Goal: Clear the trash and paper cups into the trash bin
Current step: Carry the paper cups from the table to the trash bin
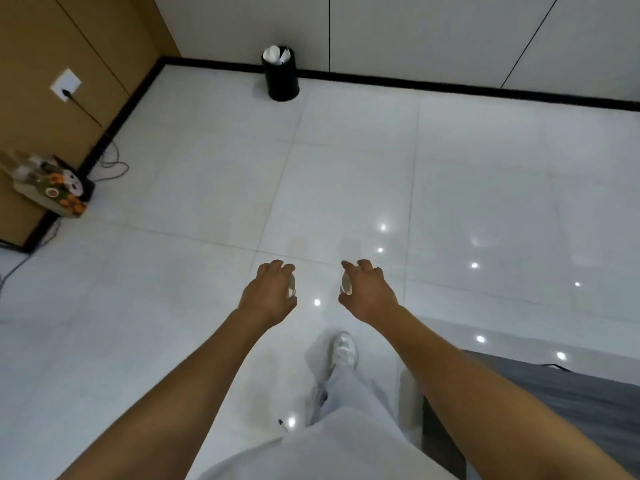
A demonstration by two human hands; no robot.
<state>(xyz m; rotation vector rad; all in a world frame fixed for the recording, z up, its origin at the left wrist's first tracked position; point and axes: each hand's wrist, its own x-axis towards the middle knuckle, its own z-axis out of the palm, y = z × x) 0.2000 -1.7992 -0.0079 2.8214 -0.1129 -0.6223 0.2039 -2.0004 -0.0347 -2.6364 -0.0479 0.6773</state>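
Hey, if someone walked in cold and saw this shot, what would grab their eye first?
Two bare forearms stretch forward at center, the left hand and right hand each gripping a paper cup, left cup and right cup. Ahead, a black trash bin with white paper inside stands against the far wall. A cluttered box sits at the left wall.

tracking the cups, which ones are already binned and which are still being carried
The white cups poking out of the black bin are binned; the left hand and right hand each hold one cup.
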